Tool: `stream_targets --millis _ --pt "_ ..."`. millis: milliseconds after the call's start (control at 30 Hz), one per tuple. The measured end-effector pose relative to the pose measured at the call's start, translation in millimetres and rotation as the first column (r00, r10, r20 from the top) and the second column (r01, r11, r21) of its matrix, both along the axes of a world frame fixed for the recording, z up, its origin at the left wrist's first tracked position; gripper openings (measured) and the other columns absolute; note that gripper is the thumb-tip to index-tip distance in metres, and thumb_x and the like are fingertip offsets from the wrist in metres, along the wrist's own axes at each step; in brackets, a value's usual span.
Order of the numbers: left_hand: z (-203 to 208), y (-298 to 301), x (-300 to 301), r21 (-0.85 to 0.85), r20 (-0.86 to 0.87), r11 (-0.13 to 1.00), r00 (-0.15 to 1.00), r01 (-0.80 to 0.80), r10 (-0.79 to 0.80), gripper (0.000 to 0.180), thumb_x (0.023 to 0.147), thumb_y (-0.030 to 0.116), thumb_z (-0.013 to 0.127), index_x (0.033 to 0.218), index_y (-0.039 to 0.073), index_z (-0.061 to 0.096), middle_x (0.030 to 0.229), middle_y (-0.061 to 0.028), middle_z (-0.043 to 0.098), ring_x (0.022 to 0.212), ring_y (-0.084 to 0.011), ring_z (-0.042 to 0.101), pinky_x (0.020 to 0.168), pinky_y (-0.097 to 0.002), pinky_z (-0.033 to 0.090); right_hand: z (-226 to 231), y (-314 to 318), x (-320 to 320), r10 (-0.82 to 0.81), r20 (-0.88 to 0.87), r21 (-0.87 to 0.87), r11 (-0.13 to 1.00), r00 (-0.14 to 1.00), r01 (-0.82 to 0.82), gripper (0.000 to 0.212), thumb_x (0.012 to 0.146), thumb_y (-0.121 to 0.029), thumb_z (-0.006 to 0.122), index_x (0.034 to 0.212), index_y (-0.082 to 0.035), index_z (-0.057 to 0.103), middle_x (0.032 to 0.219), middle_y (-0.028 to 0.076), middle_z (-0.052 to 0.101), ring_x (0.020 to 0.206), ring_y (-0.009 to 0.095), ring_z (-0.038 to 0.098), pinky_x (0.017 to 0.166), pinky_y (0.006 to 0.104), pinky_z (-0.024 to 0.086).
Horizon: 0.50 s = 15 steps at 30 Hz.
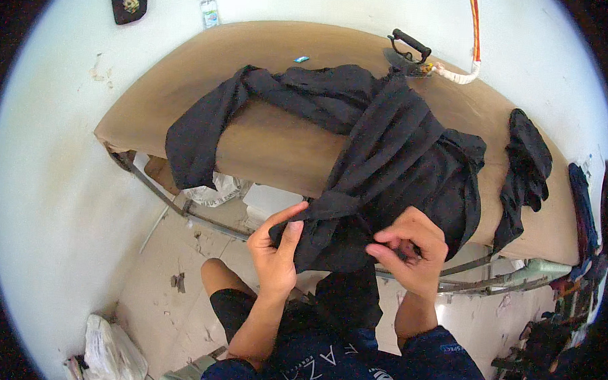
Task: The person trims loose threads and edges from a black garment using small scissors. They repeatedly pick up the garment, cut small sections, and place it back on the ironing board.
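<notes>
A black garment (399,146) lies bunched over the front of the padded ironing table (279,139), with one long narrow part, like a sleeve, reaching to the left. My left hand (278,249) holds a lower edge of the cloth between thumb and fingers, lifted off the table's front. Just to the right, my right hand (412,251) is curled in front of the garment, thumb and forefinger brought close together. Something dark shows inside its palm, too unclear to name. A second piece of black cloth (524,167) hangs over the table's right end.
An iron (408,54) with a black handle stands at the back, its wrapped cord (458,76) rising up the wall. A small blue packet (301,59) lies near it. A clear bottle (209,11) stands behind the table. White bag (114,351) on the floor, lower left; clothes (583,213) hang right.
</notes>
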<state>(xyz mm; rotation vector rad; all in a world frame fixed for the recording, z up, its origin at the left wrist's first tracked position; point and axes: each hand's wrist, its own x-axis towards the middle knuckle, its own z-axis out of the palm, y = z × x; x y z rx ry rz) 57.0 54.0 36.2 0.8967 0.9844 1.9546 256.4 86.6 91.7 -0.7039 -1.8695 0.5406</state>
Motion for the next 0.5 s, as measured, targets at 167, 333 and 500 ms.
stream_targets --millis 167,333,500 --pt "5.8 -5.3 3.4 -0.013 -0.077 1.000 0.997 0.015 -0.016 0.022 0.091 0.009 0.066 0.109 -0.004 0.070 0.103 -0.0095 0.071 0.090 -0.0112 0.063 0.082 -0.0245 0.049 20.4 12.4 -41.9 0.030 0.004 0.171 0.985 1.000 -0.030 0.030 0.067 -0.002 0.083 0.095 -0.005 0.072 0.079 0.004 0.059 0.060 0.011 0.055 0.052 0.0241 0.043" --pt "1.2 -17.7 -5.2 -0.086 -0.102 0.994 0.992 0.062 -0.071 0.016 0.089 0.008 0.069 0.098 -0.005 0.070 0.095 -0.0067 0.070 0.086 -0.0093 0.061 0.077 -0.0235 0.049 8.4 24.1 -54.7 0.185 -0.013 0.178 0.968 0.983 -0.179 0.014 0.074 -0.002 0.078 0.088 -0.003 0.073 0.077 0.008 0.066 0.061 0.012 0.058 0.054 0.0248 0.043" --pt "18.5 -7.0 -2.9 0.149 -0.311 0.983 0.939 -0.106 0.148 0.014 0.087 0.009 0.072 0.088 -0.005 0.068 0.078 -0.0021 0.064 0.072 -0.0069 0.056 0.064 -0.0218 0.045 6.7 25.2 -56.3 0.270 -0.048 -0.127 0.953 0.962 -0.274 0.006 0.083 -0.002 0.069 0.087 0.002 0.070 0.075 0.009 0.065 0.063 0.013 0.057 0.055 0.0236 0.038"
